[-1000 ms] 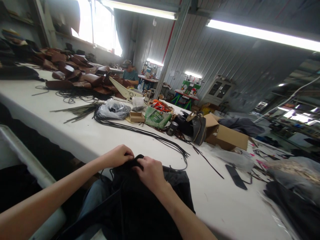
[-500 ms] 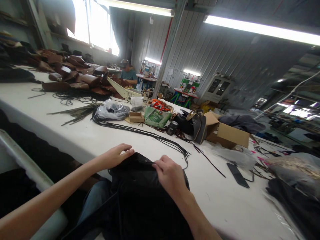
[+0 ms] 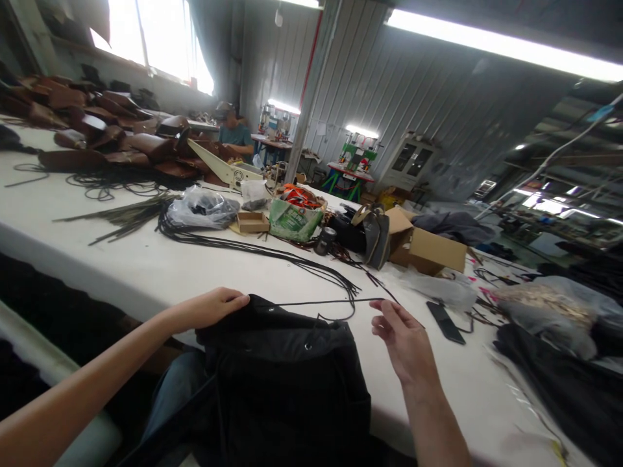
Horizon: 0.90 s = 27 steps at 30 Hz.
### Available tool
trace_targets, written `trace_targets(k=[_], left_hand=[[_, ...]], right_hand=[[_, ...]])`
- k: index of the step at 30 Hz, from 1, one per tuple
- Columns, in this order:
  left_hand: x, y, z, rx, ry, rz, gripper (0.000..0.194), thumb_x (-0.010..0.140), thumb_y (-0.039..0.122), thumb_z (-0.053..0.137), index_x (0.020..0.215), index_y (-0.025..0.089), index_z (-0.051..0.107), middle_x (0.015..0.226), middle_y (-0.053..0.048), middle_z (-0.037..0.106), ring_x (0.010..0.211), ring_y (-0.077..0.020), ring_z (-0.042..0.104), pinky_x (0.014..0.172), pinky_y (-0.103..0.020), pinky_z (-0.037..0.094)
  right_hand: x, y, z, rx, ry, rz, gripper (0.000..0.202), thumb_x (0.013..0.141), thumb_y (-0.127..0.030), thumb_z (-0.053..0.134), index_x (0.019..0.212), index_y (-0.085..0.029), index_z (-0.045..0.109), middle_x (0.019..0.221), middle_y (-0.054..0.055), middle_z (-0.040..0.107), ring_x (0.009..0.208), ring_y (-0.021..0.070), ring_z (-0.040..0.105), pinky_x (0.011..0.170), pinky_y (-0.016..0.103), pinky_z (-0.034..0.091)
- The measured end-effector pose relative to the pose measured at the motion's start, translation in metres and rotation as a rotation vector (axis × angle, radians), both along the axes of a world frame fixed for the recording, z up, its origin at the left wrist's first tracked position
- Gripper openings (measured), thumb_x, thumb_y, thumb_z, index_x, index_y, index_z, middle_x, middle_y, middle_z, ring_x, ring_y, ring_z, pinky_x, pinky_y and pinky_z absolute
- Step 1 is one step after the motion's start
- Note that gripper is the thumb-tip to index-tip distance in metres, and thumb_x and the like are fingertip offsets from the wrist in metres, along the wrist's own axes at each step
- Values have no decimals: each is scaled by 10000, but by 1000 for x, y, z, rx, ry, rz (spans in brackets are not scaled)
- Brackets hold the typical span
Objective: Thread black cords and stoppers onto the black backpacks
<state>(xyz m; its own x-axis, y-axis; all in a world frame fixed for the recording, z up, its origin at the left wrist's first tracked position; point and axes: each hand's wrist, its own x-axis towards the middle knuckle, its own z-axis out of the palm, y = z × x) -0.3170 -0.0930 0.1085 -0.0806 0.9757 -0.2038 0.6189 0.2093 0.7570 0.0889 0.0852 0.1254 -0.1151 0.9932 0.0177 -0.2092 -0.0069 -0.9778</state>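
Note:
A black bag point(image 3: 287, 389) with metal eyelets along its upper edge lies in front of me, over my lap and the table's near edge. My left hand point(image 3: 214, 307) is closed on the bag's top left corner, thumb above and the other fingers mostly hidden. A thin black cord point(image 3: 316, 302) runs taut from the bag's rim to the right. Its far end is pinched between the thumb and forefinger of my right hand point(image 3: 402, 334), which is raised clear of the bag at the right.
On the white table point(image 3: 219, 272) lie a bundle of black cords point(image 3: 263, 249), a green bag point(image 3: 294, 219), a dark can point(image 3: 326, 240), an open cardboard box point(image 3: 433, 250) and a phone point(image 3: 445, 322). Brown leather bags point(image 3: 156, 144) are heaped at the left; a person point(image 3: 234, 136) sits beyond.
My right hand has moved off the bag's rim to the right, drawing the cord out straight. My left hand now grips the bag's corner. The view has shifted slightly.

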Motion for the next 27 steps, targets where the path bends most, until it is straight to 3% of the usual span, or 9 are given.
trace_targets(k=[3,6,10,14,18,22,24,27], left_hand=[[-3,-1,3,-20,-1,8,738,995,883,432,831,195,640,781,-32,632,741,-205,550,654,-309,427],[-8,-4,3,-43,10,-2,715,974,869,502,887,186,694,841,-43,672,790,-215,582,694,-311,449],[-12,-10,0,-70,3,1,680,956,818,528,982,177,753,915,-77,745,851,-260,654,719,-329,499],[-11,-10,2,-89,-6,-1,567,919,703,586,1073,189,770,1053,-91,794,972,-294,700,806,-345,544],[-5,2,12,-118,20,25,564,894,730,584,922,188,739,1015,-93,783,988,-299,698,874,-351,536],[5,23,21,-157,50,72,794,954,914,379,762,189,639,789,-81,696,745,-245,621,663,-337,448],[11,36,23,-156,74,45,748,897,913,513,743,190,633,708,-49,636,665,-208,538,595,-327,352],[18,52,20,-139,113,-49,526,752,705,785,737,185,700,695,-26,650,674,-195,527,600,-318,310]], right_hand=[[-8,-3,3,-103,203,10,553,572,-478,1115,947,-175,846,1103,89,817,675,109,668,532,191,611],[-14,-2,4,-130,281,0,497,624,-424,1081,965,-162,832,1133,97,819,679,104,670,546,185,624],[-16,-2,5,-90,369,62,332,686,-364,982,799,-165,742,1139,132,825,670,107,668,576,203,631],[-18,-14,11,-69,420,194,392,700,-337,974,728,-187,613,891,60,781,537,75,567,504,186,558],[-25,-31,18,-20,321,311,477,800,-369,1006,831,-202,560,756,-24,670,482,53,498,463,159,451],[-34,-42,19,156,158,350,422,920,-392,948,951,-226,561,845,17,743,527,69,488,487,176,370],[-37,-45,21,274,55,358,284,991,-414,880,1015,-222,672,881,41,754,581,86,497,530,206,401],[-36,-45,28,446,-105,353,224,1074,-433,768,1175,-242,829,983,75,784,695,134,580,622,268,510]])
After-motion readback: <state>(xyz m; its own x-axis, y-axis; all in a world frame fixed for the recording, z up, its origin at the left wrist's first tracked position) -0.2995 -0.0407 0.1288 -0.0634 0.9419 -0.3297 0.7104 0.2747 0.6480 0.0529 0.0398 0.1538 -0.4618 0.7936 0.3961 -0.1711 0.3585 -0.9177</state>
